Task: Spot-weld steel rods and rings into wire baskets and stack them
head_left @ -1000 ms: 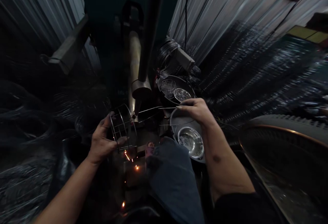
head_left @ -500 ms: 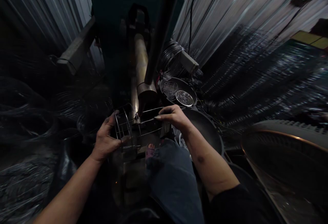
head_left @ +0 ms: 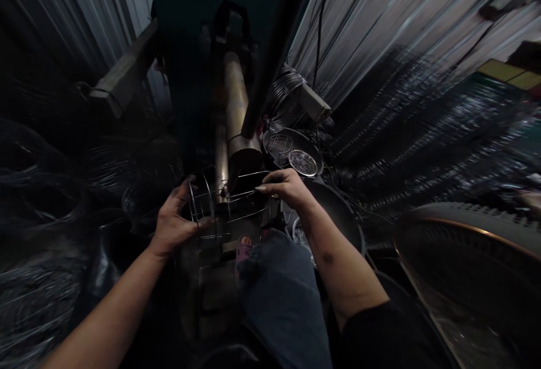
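A cage-like wire frame [head_left: 247, 195] hangs between my two hands, in front of the lower end of a thick brass-coloured machine arm [head_left: 237, 98]. My left hand [head_left: 175, 217] grips the frame's ringed left end, thumb and fingers on either side of it. At the frame's right end, my right hand [head_left: 281, 185] pinches a wire between thumb and fingertips. Below the thick arm, a thinner metal rod [head_left: 221, 166] has its tip close behind the wires. Dim light hides the exact contact between tip and frame.
Beyond my right hand, a round pan [head_left: 274, 159] holds a dish of small metal pieces [head_left: 302, 163]. A larger dark basin [head_left: 338, 211] sits nearer. Wire coils [head_left: 285, 98] hang behind. A large fan-like guard [head_left: 469, 256] stands right, and a dark bar slants overhead.
Both hands and the wire frame appear slightly higher and a little left in the view, which has itself shifted slightly. The grips look the same.
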Demonstrator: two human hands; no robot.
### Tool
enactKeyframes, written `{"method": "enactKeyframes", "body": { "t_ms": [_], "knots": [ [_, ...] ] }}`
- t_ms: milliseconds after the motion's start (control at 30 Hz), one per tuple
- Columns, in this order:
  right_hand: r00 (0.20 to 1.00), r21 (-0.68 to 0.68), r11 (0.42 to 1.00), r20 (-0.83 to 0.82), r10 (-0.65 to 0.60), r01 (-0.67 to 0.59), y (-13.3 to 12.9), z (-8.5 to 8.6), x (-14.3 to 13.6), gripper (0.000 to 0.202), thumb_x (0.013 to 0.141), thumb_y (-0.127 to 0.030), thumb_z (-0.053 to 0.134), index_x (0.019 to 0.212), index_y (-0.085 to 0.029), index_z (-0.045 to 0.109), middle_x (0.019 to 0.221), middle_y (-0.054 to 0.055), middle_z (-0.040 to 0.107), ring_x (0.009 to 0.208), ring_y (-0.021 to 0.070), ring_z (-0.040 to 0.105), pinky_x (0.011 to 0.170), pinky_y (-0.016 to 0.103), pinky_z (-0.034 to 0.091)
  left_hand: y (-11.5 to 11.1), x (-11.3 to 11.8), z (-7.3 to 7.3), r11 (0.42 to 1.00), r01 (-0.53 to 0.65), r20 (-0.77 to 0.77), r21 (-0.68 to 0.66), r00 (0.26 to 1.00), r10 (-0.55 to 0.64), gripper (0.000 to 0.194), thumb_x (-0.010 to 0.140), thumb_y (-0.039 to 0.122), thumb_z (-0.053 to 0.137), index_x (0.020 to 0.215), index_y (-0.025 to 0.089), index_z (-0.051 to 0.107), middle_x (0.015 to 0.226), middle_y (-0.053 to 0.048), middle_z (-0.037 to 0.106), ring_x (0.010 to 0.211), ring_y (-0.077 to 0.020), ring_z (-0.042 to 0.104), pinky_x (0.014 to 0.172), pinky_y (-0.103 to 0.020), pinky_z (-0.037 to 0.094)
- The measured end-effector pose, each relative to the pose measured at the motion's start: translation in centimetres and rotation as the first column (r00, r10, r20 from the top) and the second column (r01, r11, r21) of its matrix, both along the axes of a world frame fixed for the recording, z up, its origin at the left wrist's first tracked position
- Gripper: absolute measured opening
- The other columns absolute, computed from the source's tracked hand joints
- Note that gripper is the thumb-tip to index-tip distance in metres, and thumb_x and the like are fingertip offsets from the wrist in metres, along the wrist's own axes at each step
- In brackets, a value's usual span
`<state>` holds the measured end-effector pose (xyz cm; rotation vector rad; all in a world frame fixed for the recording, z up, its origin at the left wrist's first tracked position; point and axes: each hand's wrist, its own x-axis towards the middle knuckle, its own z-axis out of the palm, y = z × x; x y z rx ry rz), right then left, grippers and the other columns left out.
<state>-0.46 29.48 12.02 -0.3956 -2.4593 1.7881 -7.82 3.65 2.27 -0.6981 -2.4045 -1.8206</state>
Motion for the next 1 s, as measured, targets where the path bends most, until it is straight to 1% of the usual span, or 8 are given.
{"method": "enactKeyframes", "body": {
  "t_ms": [200,333,433,567,767,833,900,1000],
  "knots": [
    [1.000,0.024,1.000,-0.003,0.006,-0.006,0.4,-0.2,-0.6,0.035,0.052,-0.043,0.081,0.062,-0.012,0.068,0.052,-0.002,0.052,0.046,0.0086,0.044,0.048,0.024,0.035,0.4,-0.4,-0.2,0.998,0.018,0.079,0.066,0.997,-0.024,0.099,0.050,0.042,0.086,0.138,0.023,0.045,0.122,-0.010,0.059,0.107,-0.0265,0.060,0.098,-0.044,0.047],
    [1.000,0.030,1.000,-0.015,0.004,-0.003,0.6,-0.3,-0.8,0.035,0.050,-0.042,0.082,0.062,-0.012,0.068,0.053,-0.002,0.053,0.048,0.0091,0.044,0.048,0.024,0.035,0.6,-0.6,0.0,0.998,0.006,0.100,0.060,0.995,-0.012,0.099,0.047,0.042,0.087,0.136,0.023,0.048,0.125,-0.010,0.058,0.107,-0.0275,0.061,0.099,-0.045,0.047],
    [1.000,0.022,1.000,-0.017,-0.001,0.001,0.7,-0.4,-0.8,0.034,0.050,-0.041,0.082,0.062,-0.013,0.068,0.051,-0.003,0.053,0.046,0.0090,0.044,0.047,0.024,0.035,0.8,-0.6,0.3,0.999,-0.011,0.131,0.047,0.991,0.005,0.101,0.043,0.043,0.088,0.135,0.023,0.050,0.124,-0.010,0.059,0.108,-0.0291,0.061,0.099,-0.046,0.047],
    [1.000,0.012,1.000,-0.008,-0.009,0.009,0.7,-0.4,-0.9,0.035,0.049,-0.042,0.082,0.062,-0.013,0.068,0.050,-0.002,0.054,0.046,0.0094,0.045,0.048,0.024,0.036,1.1,-0.4,0.9,0.996,-0.013,0.201,0.091,0.980,-0.006,0.104,0.042,0.045,0.088,0.136,0.022,0.049,0.124,-0.011,0.059,0.110,-0.0306,0.060,0.101,-0.047,0.045],
    [0.999,0.011,1.000,-0.043,-0.005,0.006,0.6,-0.3,-1.0,0.035,0.049,-0.043,0.082,0.060,-0.013,0.068,0.050,-0.003,0.052,0.047,0.0087,0.043,0.049,0.024,0.035,1.3,0.0,1.8,0.994,-0.010,0.277,0.106,0.961,-0.020,0.103,0.041,0.042,0.089,0.134,0.021,0.050,0.125,-0.011,0.060,0.111,-0.0321,0.060,0.101,-0.048,0.045],
    [0.999,0.018,1.000,-0.050,-0.002,0.003,0.6,-0.5,-1.0,0.036,0.050,-0.044,0.081,0.060,-0.013,0.067,0.051,-0.003,0.052,0.048,0.0088,0.043,0.050,0.024,0.034,1.2,0.0,1.7,0.994,-0.012,0.284,0.105,0.959,-0.018,0.102,0.041,0.040,0.089,0.134,0.021,0.050,0.124,-0.012,0.060,0.109,-0.0320,0.061,0.099,-0.048,0.047],
    [0.999,0.020,1.000,-0.053,-0.002,0.003,0.7,-0.7,-1.0,0.037,0.050,-0.045,0.081,0.060,-0.013,0.067,0.051,-0.003,0.052,0.049,0.0090,0.043,0.050,0.024,0.034,1.0,-0.2,1.2,0.994,0.004,0.263,0.107,0.964,-0.032,0.099,0.042,0.038,0.089,0.132,0.021,0.052,0.124,-0.012,0.060,0.109,-0.0317,0.061,0.100,-0.048,0.046],
    [0.998,0.015,1.000,-0.065,0.006,-0.005,0.7,-1.1,-1.2,0.037,0.050,-0.046,0.081,0.060,-0.013,0.067,0.052,-0.003,0.052,0.051,0.0095,0.045,0.052,0.024,0.035,1.0,-0.5,0.4,0.985,0.046,0.271,0.167,0.958,-0.091,0.099,0.043,0.037,0.089,0.133,0.022,0.050,0.125,-0.011,0.060,0.111,-0.0308,0.060,0.101,-0.048,0.046]
  ]
}}
